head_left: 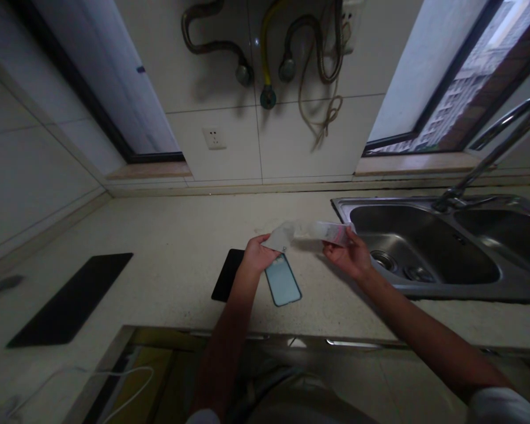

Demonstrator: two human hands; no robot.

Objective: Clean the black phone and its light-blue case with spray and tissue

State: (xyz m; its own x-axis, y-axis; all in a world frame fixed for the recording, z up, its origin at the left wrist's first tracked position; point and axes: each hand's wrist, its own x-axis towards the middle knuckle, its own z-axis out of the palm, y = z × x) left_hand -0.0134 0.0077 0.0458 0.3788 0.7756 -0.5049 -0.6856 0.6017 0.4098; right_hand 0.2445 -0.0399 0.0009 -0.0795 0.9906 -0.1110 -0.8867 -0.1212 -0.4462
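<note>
Clear plastic packaging (pixel 307 231) spans the gap between my hands above the counter, its middle blurred. My left hand (pixel 257 254) pinches the whitish left end. The right end, which bears some pink print, is gripped by my right hand (pixel 348 254). I cannot tell whether it is one piece or two. Just below my left hand a pale blue phone case (pixel 283 281) with a dark rim lies on the counter. Partly hidden behind my left wrist is a black phone (pixel 227 277), lying flat to the left of the case.
A double steel sink (pixel 424 247) with a faucet (pixel 490 150) is set in the counter (pixel 172 235) at the right. At the left lies a dark flat mat (pixel 73 297). A white cable (pixel 128 372) hangs near the front left. Hoses (pixel 322 65) come from the tiled wall.
</note>
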